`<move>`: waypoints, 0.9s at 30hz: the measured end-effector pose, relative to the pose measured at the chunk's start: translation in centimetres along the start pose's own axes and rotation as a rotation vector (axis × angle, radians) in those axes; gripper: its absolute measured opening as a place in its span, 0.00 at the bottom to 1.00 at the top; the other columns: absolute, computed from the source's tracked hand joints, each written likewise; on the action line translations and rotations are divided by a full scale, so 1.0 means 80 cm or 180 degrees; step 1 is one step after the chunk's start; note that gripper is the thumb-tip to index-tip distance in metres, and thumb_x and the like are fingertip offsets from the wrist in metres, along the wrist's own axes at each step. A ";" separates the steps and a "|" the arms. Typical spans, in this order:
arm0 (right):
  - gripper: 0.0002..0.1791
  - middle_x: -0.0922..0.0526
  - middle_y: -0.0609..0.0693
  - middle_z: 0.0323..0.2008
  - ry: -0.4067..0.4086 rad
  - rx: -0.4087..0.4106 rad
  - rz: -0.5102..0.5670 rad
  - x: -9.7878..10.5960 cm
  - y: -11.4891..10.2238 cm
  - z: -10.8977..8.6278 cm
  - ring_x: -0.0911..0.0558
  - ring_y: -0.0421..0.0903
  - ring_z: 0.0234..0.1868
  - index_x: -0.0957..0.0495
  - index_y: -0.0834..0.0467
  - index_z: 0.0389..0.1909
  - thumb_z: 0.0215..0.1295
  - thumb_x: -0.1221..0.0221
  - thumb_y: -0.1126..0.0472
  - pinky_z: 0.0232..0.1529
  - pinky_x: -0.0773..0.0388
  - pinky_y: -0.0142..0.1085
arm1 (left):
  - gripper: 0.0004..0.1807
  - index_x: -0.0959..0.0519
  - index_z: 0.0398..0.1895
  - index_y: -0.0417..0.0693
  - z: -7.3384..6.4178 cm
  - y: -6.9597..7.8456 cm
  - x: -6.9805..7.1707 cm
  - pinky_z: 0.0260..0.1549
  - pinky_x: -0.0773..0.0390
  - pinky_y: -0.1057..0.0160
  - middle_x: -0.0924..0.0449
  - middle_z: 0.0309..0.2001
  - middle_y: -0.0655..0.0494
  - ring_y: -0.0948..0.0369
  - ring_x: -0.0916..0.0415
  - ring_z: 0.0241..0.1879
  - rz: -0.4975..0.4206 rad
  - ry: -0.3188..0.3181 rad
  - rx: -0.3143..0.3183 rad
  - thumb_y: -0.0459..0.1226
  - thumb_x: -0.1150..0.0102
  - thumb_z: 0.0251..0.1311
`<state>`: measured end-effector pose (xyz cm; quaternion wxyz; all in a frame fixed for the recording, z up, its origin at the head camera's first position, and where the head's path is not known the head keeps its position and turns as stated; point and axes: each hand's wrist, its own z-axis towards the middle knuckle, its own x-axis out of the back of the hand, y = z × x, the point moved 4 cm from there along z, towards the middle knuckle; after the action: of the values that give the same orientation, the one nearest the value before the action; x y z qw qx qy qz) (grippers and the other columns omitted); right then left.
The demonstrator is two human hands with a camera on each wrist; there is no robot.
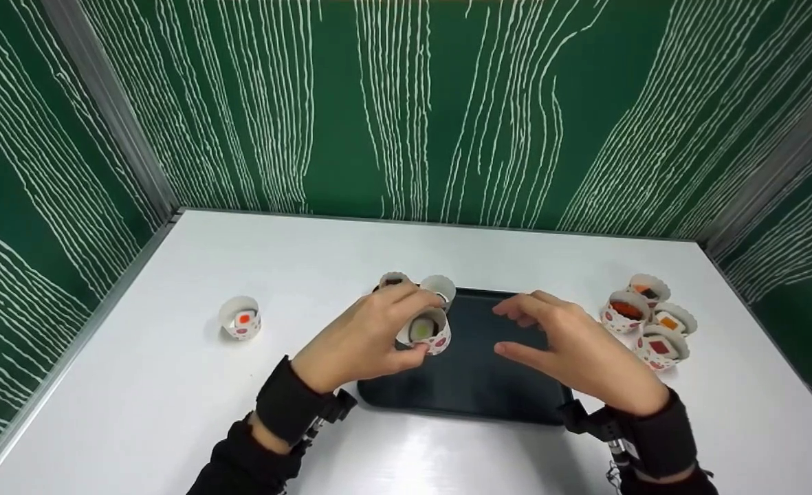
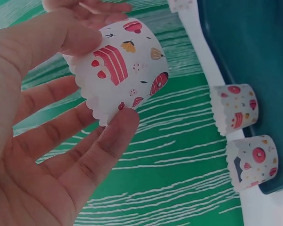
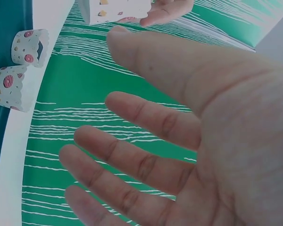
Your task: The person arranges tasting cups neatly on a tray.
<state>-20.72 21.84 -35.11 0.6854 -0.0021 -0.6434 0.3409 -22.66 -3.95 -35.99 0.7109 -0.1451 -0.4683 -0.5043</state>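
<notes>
My left hand (image 1: 368, 337) pinches a white paper baking cup (image 2: 127, 66) with a cake print, thumb on one side and fingers on the other. Inside that cup lies a sushi-like roll piece (image 1: 422, 329) with a pale green centre. The cup is held up over the left part of a dark rectangular tray (image 1: 488, 388). Two more printed cups, one (image 1: 440, 289) nearer the middle and another (image 1: 393, 279) at the corner, stand by the tray's back left. Over the tray's right side hangs my right hand (image 1: 560, 337), fingers apart and holding nothing.
A lone cup (image 1: 240, 317) with an orange-centred piece stands on the white table (image 1: 137, 392) at the left. Several filled cups cluster at the right, one holding an orange-red piece (image 1: 627, 311). Green walls (image 1: 337, 103) with white lines enclose the back and sides.
</notes>
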 end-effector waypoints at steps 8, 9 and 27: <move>0.22 0.13 0.45 0.54 0.0021 0.0077 -0.0005 -0.007 -0.003 0.002 0.14 0.45 0.55 0.17 0.50 0.61 0.71 0.29 0.49 0.57 0.16 0.48 | 0.25 0.20 0.60 0.46 0.001 0.007 -0.009 0.49 0.15 0.62 0.17 0.52 0.52 0.59 0.18 0.49 0.0009 -0.0003 -0.0073 0.34 0.26 0.58; 0.21 0.13 0.45 0.54 0.0026 0.0095 -0.0015 -0.008 -0.003 0.002 0.14 0.44 0.54 0.17 0.50 0.61 0.71 0.29 0.49 0.57 0.16 0.48 | 0.25 0.20 0.59 0.46 0.001 0.008 -0.010 0.49 0.15 0.62 0.17 0.52 0.52 0.59 0.18 0.49 -0.0002 -0.0012 -0.0074 0.35 0.26 0.57; 0.19 0.14 0.44 0.52 -0.0035 0.0285 -0.0044 -0.022 -0.012 0.007 0.15 0.45 0.52 0.16 0.51 0.59 0.71 0.29 0.50 0.55 0.15 0.45 | 0.25 0.20 0.61 0.47 0.004 0.022 -0.035 0.47 0.17 0.66 0.19 0.53 0.55 0.62 0.20 0.47 -0.0148 -0.0175 -0.0167 0.36 0.26 0.60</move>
<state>-20.62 20.04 -36.15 0.6836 0.0349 -0.6313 0.3647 -21.48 -1.31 -37.60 0.6817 -0.1666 -0.4775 -0.5287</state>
